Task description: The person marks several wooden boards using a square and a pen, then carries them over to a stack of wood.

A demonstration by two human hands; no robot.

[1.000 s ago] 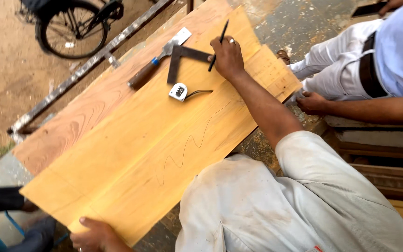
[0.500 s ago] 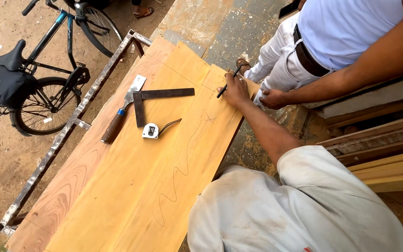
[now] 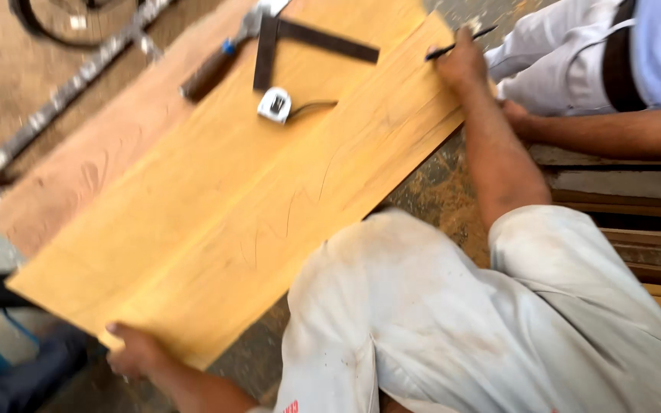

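A long yellow wooden board (image 3: 216,222) lies slanted in front of me, with a thin wavy pencil line (image 3: 292,214) along its middle. My right hand (image 3: 460,67) rests on the board's far right edge, holding a dark pencil (image 3: 464,42). At the near corner my left hand (image 3: 135,353) grips the edge of the board. On the far end lie a dark metal try square (image 3: 311,42), a small white tape measure (image 3: 275,105) and a wooden-handled tool (image 3: 212,69). My white shirt (image 3: 453,321) fills the lower right.
Another person in white trousers (image 3: 552,57) and a light blue shirt sits at the upper right, a hand (image 3: 518,118) near the board's edge. Wood planks (image 3: 636,237) are stacked on the right. A metal frame bar (image 3: 63,95) and a bicycle wheel (image 3: 55,23) lie at the upper left on dirt ground.
The view has swung down and closer. My right hand keeps the pencil at the board's far edge. My left hand has come into view at the near corner.
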